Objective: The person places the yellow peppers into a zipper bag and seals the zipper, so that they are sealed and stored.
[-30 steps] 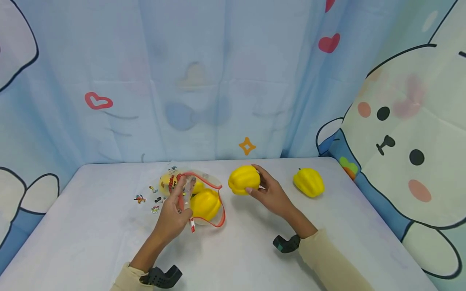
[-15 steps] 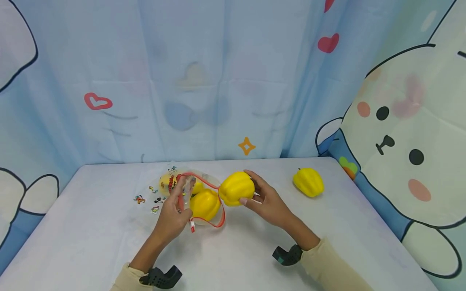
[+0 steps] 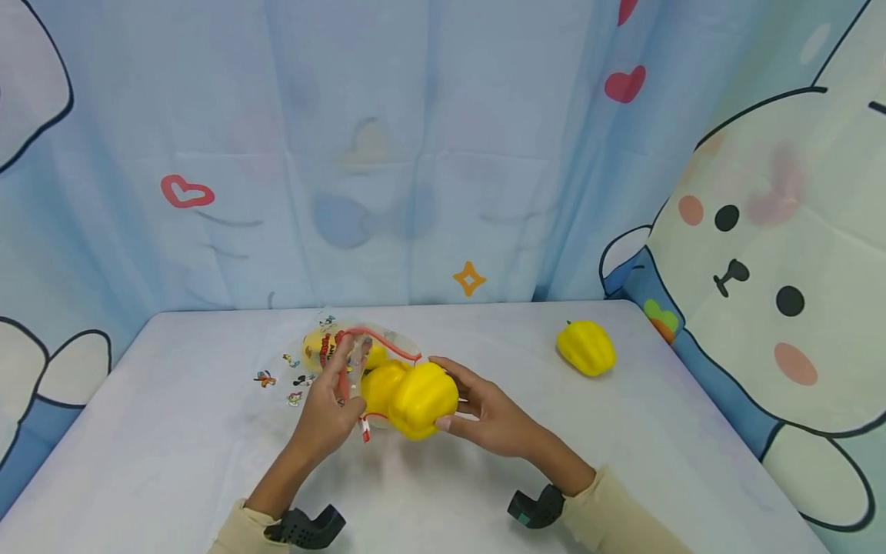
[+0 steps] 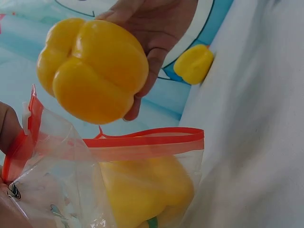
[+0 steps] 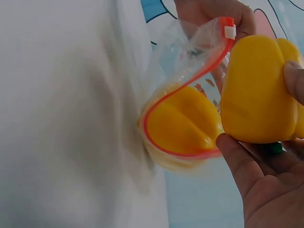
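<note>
A clear zip bag with a red rim (image 3: 391, 344) lies on the table, its mouth facing right, with yellow peppers inside. My left hand (image 3: 332, 412) pinches the near side of its mouth. In my right hand (image 3: 494, 415) is a yellow pepper (image 3: 424, 400), gripped between thumb and fingers just outside the opening. The left wrist view has this pepper (image 4: 95, 71) above the red zip strip (image 4: 147, 141), with a bagged pepper (image 4: 147, 190) below. From the right wrist, the held pepper (image 5: 259, 90) appears beside the bag mouth, a bagged pepper (image 5: 183, 121) behind the rim.
Another yellow pepper (image 3: 586, 348) lies on the right part of the white table (image 3: 484, 492). A blue patterned curtain (image 3: 415, 154) hangs behind the table, and a large printed bunny figure (image 3: 782, 269) is at the right.
My right hand has moved the pepper left and toward the near edge, so in the head view it now overlaps the bag's mouth. My left hand and the bag have hardly moved.
</note>
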### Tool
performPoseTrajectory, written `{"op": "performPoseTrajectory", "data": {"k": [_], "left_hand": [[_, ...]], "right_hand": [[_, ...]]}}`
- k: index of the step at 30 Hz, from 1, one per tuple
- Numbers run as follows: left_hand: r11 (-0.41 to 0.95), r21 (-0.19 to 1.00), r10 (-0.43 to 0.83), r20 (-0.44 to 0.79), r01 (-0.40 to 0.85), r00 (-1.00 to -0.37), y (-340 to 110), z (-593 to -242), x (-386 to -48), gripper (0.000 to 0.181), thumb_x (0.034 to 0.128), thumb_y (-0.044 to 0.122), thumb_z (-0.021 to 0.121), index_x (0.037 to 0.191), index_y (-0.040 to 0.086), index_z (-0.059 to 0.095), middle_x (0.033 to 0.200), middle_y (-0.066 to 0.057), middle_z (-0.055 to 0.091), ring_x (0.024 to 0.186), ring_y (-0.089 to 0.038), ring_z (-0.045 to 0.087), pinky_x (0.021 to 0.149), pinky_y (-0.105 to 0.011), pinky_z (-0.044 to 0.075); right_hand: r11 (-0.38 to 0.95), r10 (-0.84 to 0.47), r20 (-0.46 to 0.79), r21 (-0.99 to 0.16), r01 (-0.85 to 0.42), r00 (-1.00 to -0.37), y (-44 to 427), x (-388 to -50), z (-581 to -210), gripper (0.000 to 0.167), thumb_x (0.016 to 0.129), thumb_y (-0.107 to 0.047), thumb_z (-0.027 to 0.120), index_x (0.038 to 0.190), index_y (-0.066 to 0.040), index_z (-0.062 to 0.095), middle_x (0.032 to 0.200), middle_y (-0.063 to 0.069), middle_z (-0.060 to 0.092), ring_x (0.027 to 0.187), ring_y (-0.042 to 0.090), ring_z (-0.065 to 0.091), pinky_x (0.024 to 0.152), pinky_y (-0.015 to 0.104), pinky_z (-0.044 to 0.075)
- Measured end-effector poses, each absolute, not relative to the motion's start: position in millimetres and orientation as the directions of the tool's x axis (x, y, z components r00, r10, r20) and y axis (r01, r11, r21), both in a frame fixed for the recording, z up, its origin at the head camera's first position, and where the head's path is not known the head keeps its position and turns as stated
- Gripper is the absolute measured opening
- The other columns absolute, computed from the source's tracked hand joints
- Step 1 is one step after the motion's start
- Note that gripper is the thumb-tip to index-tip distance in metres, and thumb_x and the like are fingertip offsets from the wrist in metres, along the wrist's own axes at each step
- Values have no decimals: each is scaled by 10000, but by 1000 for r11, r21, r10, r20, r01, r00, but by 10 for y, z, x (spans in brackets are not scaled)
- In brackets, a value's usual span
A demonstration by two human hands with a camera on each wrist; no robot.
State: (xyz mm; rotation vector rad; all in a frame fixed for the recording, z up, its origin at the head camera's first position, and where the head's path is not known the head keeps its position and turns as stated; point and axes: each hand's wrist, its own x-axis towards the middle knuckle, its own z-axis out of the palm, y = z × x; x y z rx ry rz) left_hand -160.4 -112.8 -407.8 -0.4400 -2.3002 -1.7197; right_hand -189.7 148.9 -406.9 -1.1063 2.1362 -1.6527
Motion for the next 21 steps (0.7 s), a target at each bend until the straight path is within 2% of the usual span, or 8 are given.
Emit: {"op": "performPoseTrajectory", "data": {"k": [3,7,12,18,21], "left_hand": [[263,887,100,366,379,-925,-1127,-4072,-1600,851,774,-148,525,1543,35,210,1588,-79,229,1442,-248,216,999,-332,404],[274,882,100,372,385,-923,-1120,-4062,-1595,842,770,-142,524,1537,18,216,1585,-96,235,1442,-264,215,1041,-337,349],[284,872,102,385,398,-917,-1118,-4068,-1593,833,761,-139,519,1528,-11,220,1579,-121,240,1441,-288,210,1051,-347,325],[274,870,108,396,410,-912,-1121,-4064,-1589,833,754,-136,521,1525,-13,230,1572,-138,252,1437,-303,215,970,-362,433],[271,873,110,390,405,-914,-1123,-4059,-1586,834,754,-129,530,1525,-9,238,1570,-140,256,1434,-306,225,916,-333,490]], "right_hand": [[93,-692,232,-910,-404,-683,1449,-1883,-4099,689,928,-102,645,1522,-191,307,1451,51,436,1213,237,527,981,357,462],[109,-692,201,-920,-375,-693,1388,-1878,-4119,710,921,-124,661,1527,-125,291,1453,47,433,1219,225,529,976,345,464],[113,-685,202,-920,-376,-700,1326,-1885,-4128,739,919,-145,668,1535,-94,263,1476,51,405,1228,231,522,975,351,464],[88,-661,247,-913,-399,-709,1247,-1910,-4140,735,916,-114,667,1535,-141,273,1463,49,419,1227,235,519,970,378,469],[91,-648,251,-912,-401,-719,1202,-1915,-4128,740,909,-87,669,1533,-156,279,1440,44,441,1226,229,518,971,372,467]]}}
